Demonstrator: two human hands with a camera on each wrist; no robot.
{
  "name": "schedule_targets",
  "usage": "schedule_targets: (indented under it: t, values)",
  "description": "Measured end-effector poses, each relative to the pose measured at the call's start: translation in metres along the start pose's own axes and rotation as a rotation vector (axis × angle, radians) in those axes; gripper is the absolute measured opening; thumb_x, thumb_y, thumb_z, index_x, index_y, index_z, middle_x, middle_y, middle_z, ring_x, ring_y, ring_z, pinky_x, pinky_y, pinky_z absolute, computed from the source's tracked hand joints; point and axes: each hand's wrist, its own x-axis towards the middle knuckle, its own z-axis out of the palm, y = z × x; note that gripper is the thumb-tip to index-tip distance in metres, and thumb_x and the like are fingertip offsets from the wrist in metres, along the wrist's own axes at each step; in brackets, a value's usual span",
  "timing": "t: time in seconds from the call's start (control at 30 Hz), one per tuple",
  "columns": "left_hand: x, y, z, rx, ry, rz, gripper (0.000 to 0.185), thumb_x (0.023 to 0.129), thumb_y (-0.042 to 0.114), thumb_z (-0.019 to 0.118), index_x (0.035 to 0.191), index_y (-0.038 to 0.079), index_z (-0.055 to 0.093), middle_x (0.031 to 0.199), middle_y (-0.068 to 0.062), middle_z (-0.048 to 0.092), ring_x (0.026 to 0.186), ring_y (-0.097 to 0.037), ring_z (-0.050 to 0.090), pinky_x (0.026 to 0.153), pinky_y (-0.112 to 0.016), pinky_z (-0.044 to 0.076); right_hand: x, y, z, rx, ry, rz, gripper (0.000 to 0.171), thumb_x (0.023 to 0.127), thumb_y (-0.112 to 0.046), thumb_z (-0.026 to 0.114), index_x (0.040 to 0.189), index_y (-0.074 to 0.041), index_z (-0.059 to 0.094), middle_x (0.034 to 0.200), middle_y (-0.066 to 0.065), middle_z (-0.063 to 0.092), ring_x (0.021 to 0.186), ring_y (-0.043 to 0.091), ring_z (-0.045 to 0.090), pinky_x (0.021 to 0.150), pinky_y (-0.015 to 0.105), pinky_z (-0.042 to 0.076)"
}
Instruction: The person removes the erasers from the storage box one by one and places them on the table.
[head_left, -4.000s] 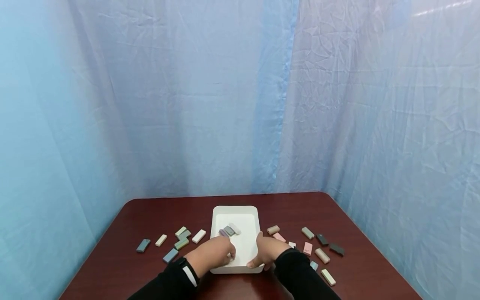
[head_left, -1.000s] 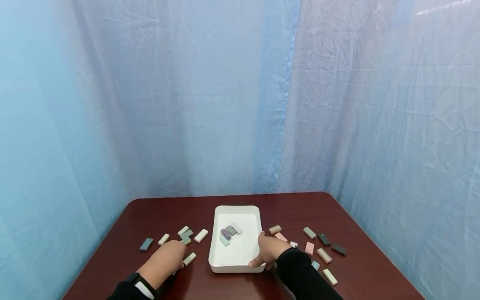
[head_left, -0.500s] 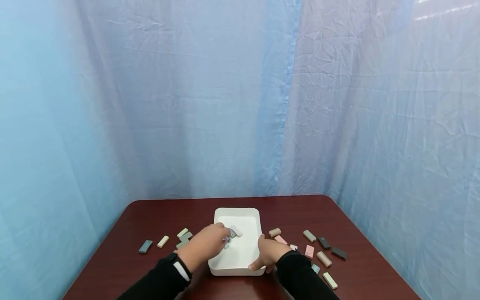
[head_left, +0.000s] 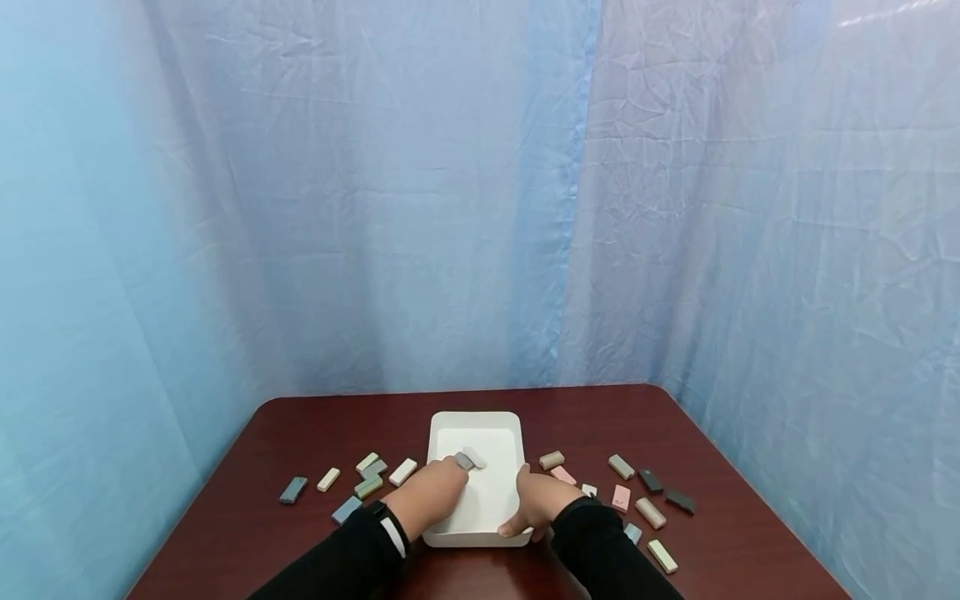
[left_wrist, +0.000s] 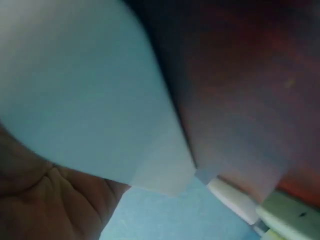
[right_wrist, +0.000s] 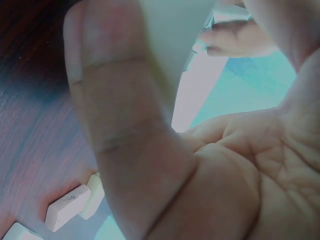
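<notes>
Reaching back over the white tray (head_left: 450, 537) from the blocks (head_left: 367, 487) at left, where it was a second ago, the left hand (head_left: 433, 497) curls over the tray's blocks (head_left: 465, 460), grip hidden, while the right hand (head_left: 538, 502) still grips the tray's right wall on the surface (head_left: 735, 533).

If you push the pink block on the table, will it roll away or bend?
Probably neither. The pink block looks like a flat, stiff brick lying on its wide face, so it should slide, not roll. The table looks glossy, so it may slide easily. It seems small, so likely light.
</notes>
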Motion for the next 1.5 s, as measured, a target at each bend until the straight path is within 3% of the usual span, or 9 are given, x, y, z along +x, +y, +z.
schedule_targets:
  t: [0.07, 0.1, 0.2, 0.47, 0.83, 1.07, 1.27, 1.4, 1.5]
  values:
    - [-0.014, 0.000, -0.009, 0.103, -0.005, 0.042, 0.020, 0.110, 0.027, 0.060, 0.119, 0.018, 0.075, 0.118, -0.010, 0.071, 0.099, -0.020, 0.071, 0.078, -0.028, 0.054, 0.001, 0.000, 0.000, -0.012, -0.004, 0.006, 0.117, 0.087, -0.039, 0.090, 0.165, 0.009, 0.017, 0.111, 0.021, 0.073, 0.064, 0.022, 0.072, 0.096, 0.045, 0.054]
    - [-0.027, 0.011, -0.025, 0.157, -0.041, 0.025, 0.015, 0.106, 0.018, 0.065, 0.116, 0.016, 0.077, 0.117, -0.010, 0.070, 0.095, -0.021, 0.071, 0.075, -0.032, 0.056, 0.001, 0.000, 0.000, -0.020, -0.003, 0.010, 0.117, 0.087, -0.040, 0.089, 0.165, 0.008, 0.016, 0.105, 0.019, 0.075, 0.064, 0.022, 0.072, 0.097, 0.045, 0.054]
    - [-0.040, 0.015, -0.037, 0.141, -0.010, 0.079, 0.013, 0.104, 0.014, 0.066, 0.103, 0.018, 0.078, 0.107, -0.007, 0.065, 0.079, -0.015, 0.065, 0.067, -0.028, 0.051, 0.000, 0.000, 0.000, -0.051, -0.004, 0.020, 0.116, 0.089, -0.042, 0.087, 0.166, 0.008, 0.015, 0.074, 0.010, 0.072, 0.064, 0.020, 0.072, 0.097, 0.044, 0.054]
    - [-0.047, 0.016, -0.036, 0.094, 0.004, 0.128, 0.014, 0.100, 0.013, 0.072, 0.107, 0.022, 0.080, 0.108, -0.002, 0.061, 0.077, -0.008, 0.061, 0.067, -0.023, 0.050, -0.005, -0.002, -0.001, -0.013, -0.008, 0.004, 0.115, 0.089, -0.039, 0.088, 0.165, 0.009, 0.017, 0.090, 0.012, 0.068, 0.065, 0.023, 0.072, 0.085, 0.040, 0.052]
    - [-0.048, 0.016, -0.039, 0.147, 0.036, 0.175, 0.009, 0.094, 0.014, 0.079, 0.099, 0.021, 0.080, 0.097, 0.003, 0.064, 0.081, -0.011, 0.065, 0.069, -0.023, 0.053, -0.007, -0.005, -0.003, -0.073, 0.008, 0.015, 0.114, 0.090, -0.042, 0.086, 0.165, 0.009, 0.018, 0.072, 0.009, 0.071, 0.065, 0.022, 0.072, 0.092, 0.041, 0.053]
    - [-0.058, 0.005, -0.058, -0.024, 0.104, 0.198, 0.007, 0.094, 0.013, 0.078, 0.096, 0.018, 0.075, 0.085, 0.007, 0.066, 0.073, -0.003, 0.054, 0.066, -0.024, 0.048, -0.005, -0.005, -0.002, -0.053, -0.008, 0.026, 0.115, 0.089, -0.042, 0.087, 0.165, 0.008, 0.017, 0.074, 0.010, 0.071, 0.065, 0.021, 0.072, 0.091, 0.042, 0.053]
    - [-0.079, -0.020, -0.077, -0.071, 0.183, 0.140, 0.015, 0.094, 0.007, 0.077, 0.107, 0.014, 0.078, 0.092, 0.002, 0.068, 0.079, -0.007, 0.059, 0.069, -0.028, 0.051, -0.003, -0.003, -0.002, -0.022, -0.009, 0.034, 0.116, 0.088, -0.039, 0.089, 0.166, 0.006, 0.017, 0.082, 0.011, 0.068, 0.066, 0.022, 0.072, 0.089, 0.042, 0.052]
    - [-0.099, -0.045, -0.081, -0.074, 0.197, 0.019, 0.008, 0.094, 0.006, 0.077, 0.099, 0.012, 0.080, 0.087, 0.001, 0.065, 0.080, -0.013, 0.063, 0.071, -0.032, 0.056, -0.001, -0.003, -0.001, -0.016, -0.006, 0.035, 0.116, 0.087, -0.039, 0.089, 0.166, 0.006, 0.017, 0.088, 0.012, 0.068, 0.066, 0.022, 0.072, 0.092, 0.044, 0.052]
    - [-0.115, -0.065, -0.079, -0.084, 0.146, -0.096, 0.014, 0.096, 0.002, 0.074, 0.085, 0.012, 0.075, 0.079, 0.003, 0.061, 0.072, -0.013, 0.058, 0.065, -0.033, 0.051, -0.001, -0.002, 0.000, -0.024, -0.004, 0.037, 0.117, 0.087, -0.040, 0.090, 0.166, 0.006, 0.017, 0.089, 0.012, 0.067, 0.067, 0.021, 0.072, 0.095, 0.045, 0.052]
